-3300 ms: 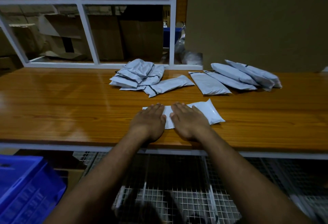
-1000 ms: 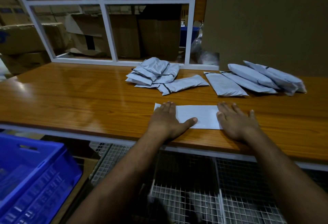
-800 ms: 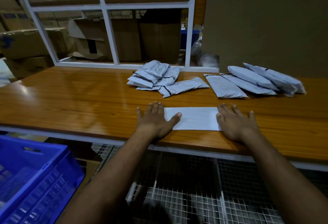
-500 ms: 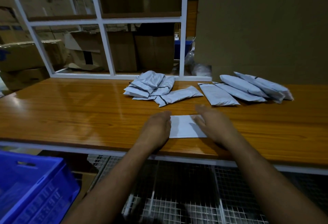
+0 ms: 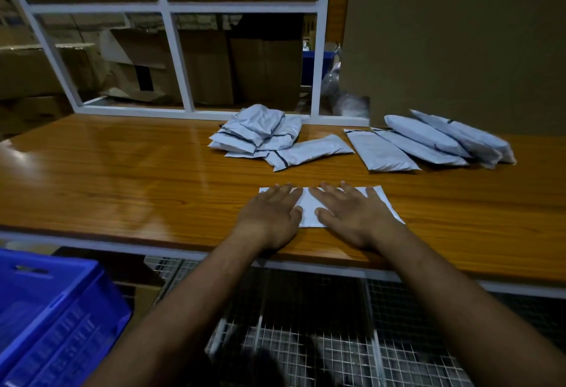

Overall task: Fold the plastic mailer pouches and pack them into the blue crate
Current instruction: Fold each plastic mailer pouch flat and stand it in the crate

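Both the left hand (image 5: 271,218) and right hand (image 5: 352,218) are pressing flat, fingers spread, on the mailer pouch (image 5: 309,207), ideally flattening the crease evenly

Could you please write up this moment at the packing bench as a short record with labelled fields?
Surface: wooden bench
Pouch in work: white mailer pouch flat near the front edge
Left hand: flat, pressing the pouch's left part
Right hand: flat, pressing its right part
Left pile: heaped pouches at the back
Right row: overlapping pouches, back right
Blue crate: below the bench, lower left; contents not visible
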Demonstrator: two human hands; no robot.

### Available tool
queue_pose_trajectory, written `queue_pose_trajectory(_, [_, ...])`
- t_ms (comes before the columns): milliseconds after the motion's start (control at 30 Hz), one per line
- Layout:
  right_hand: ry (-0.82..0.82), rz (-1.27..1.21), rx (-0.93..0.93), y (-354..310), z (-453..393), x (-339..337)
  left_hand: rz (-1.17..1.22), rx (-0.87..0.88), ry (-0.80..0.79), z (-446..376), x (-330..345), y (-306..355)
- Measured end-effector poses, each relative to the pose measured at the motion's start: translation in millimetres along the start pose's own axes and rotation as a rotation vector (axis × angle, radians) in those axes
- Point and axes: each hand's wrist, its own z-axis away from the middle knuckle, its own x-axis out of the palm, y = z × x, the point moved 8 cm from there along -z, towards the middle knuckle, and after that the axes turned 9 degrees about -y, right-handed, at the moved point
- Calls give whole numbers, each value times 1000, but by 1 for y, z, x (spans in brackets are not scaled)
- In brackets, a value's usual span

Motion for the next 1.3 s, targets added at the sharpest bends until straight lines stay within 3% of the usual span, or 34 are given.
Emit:
queue_pose_trajectory(200, [21, -43, 79, 8, -3, 5, -10, -210, -13, 2, 5, -23])
queue_pose_trajectory(367, [24, -183, 124, 40, 12, 3, -35, -202, -14, 6, 2, -25])
queue_pose_trajectory(567, [-47, -141, 236, 93, 30, 10, -14, -192, -10, 8, 2, -27])
queue_pose_trajectory(700, [5, -155, 237, 93, 36, 7, -21, -31, 52, 18, -1, -19])
queue_pose_trajectory(800, [136, -148, 78, 81, 53, 3, -60, 167, 92, 48, 4, -20])
queue_pose_trajectory(933, [7, -211, -144, 59, 81, 10, -174, 327, 162, 92, 18, -48])
queue_pose_trajectory(1033, [-103, -67, -215, 50, 95, 24, 11, 430, 222, 109, 17, -65])
queue_pose_trajectory(1100, [-70, -25, -259, 46, 98, 29, 227, 458, 297, 118, 12, -76])
queue_pose_trajectory(1300, [358, -825, -199, 66, 112, -6, 673, 400, 613, 127, -15, -79])
